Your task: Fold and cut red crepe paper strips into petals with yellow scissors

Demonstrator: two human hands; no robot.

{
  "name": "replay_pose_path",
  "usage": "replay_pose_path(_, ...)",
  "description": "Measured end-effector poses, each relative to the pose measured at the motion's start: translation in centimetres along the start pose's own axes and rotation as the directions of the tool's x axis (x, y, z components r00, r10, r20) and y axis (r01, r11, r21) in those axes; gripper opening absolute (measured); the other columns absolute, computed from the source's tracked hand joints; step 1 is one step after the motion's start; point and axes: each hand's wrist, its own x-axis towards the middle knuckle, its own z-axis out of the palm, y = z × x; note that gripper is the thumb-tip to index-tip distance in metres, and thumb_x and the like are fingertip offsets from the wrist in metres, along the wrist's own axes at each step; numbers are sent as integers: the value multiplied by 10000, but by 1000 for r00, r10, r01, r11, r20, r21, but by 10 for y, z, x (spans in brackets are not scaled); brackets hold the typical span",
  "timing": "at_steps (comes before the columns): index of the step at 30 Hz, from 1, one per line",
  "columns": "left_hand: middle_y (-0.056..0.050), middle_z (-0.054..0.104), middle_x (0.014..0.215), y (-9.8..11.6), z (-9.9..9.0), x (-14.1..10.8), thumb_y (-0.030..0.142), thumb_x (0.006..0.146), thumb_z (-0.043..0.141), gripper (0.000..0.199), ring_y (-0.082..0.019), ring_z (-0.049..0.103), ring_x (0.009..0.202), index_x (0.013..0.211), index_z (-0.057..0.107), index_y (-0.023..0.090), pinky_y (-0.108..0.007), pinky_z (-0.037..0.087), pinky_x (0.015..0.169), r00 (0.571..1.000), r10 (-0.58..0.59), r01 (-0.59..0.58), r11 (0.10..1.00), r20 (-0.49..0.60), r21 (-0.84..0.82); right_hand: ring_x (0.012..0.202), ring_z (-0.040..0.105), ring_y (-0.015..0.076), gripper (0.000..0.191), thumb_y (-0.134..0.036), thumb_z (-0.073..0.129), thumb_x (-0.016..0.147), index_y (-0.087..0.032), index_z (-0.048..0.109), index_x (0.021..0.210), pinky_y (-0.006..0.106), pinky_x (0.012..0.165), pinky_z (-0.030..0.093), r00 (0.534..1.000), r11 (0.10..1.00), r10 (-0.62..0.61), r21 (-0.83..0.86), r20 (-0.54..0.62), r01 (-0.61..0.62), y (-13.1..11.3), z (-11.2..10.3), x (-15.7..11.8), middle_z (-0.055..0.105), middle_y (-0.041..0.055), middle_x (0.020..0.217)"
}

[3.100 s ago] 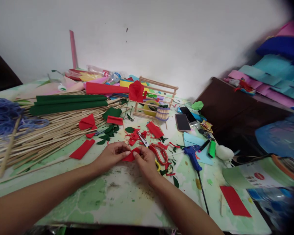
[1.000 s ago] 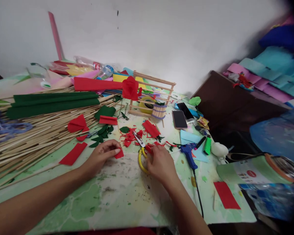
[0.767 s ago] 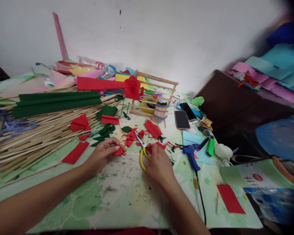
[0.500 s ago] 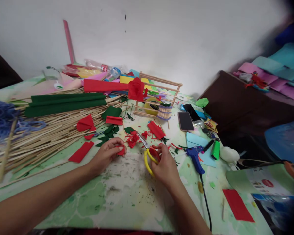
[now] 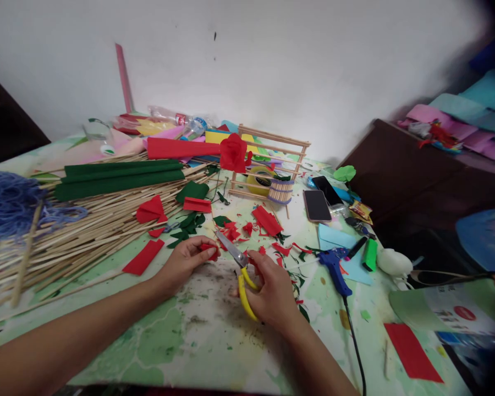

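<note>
My left hand (image 5: 192, 258) pinches a small folded red paper piece (image 5: 212, 252) between thumb and fingers. In my right hand (image 5: 268, 289) are yellow-handled scissors (image 5: 247, 294), their blades pointing up and left toward the piece, not touching it. Red scraps (image 5: 230, 231) and dark green leaf shapes (image 5: 186, 225) lie just beyond my hands. A red paper flower (image 5: 233, 153) stands out in front of a small wooden stick frame (image 5: 272, 137).
Thin wooden sticks (image 5: 103, 220) and blue yarn (image 5: 10, 206) spread over the left. To the right are a blue glue gun (image 5: 334, 269) with its cord, two phones (image 5: 317, 205), a green marker (image 5: 370, 254) and a red paper sheet (image 5: 412, 352).
My right hand has turned the scissors, bringing the blades closer to the red piece in my left hand. The whole view has shifted slightly, so things appear a little further right.
</note>
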Motion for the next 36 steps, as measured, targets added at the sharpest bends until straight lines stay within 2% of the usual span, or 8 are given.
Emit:
replay_pose_path(5,7,668,682,1,-1,0,309,626,798,225,-109,585,648,764,689,169,-205,459,637,999,26,-27,999,-21,-40,854,571,235,675,-485,638,704,-234,473,1308,323,702,426,994,988,-45,-144,99,59,-5,-6,1,590,85,984)
replay_pose_path(17,18,650,637,1,-2,0,307,613,799,220,-100,559,602,739,680,171,-183,438,581,1000,27,-26,998,13,-52,833,566,221,699,-532,604,743,-264,422,1363,313,700,426,977,982,-37,-171,211,74,-3,-9,3,569,61,928)
replay_pose_path(22,15,636,631,3,-1,0,295,618,789,214,-112,553,596,742,669,169,-206,447,585,999,28,-27,999,17,-38,830,577,221,688,-497,624,741,-246,440,1355,308,700,433,977,983,-49,-164,207,84,-3,-8,4,583,65,933)
replay_pose_path(29,2,619,629,7,2,-1,300,629,767,192,-134,552,594,693,647,165,-245,460,593,998,48,-48,999,26,13,834,596,212,676,-299,679,690,-228,480,1332,287,709,449,972,989,-32,-135,235,65,-2,-6,5,624,70,957)
replay_pose_path(33,7,621,626,7,2,-1,290,630,772,183,-122,549,593,701,660,164,-230,453,596,999,34,-33,999,43,-18,880,599,223,676,-303,686,684,-217,490,1325,295,745,458,972,991,-43,-116,230,71,-1,-5,4,630,83,991)
replay_pose_path(36,8,626,624,6,2,-1,294,637,773,184,-114,548,594,709,667,162,-215,446,594,998,26,-24,999,56,-28,842,606,220,656,-332,683,695,-212,503,1314,294,718,460,972,992,-39,-111,230,66,-1,-5,4,639,79,953)
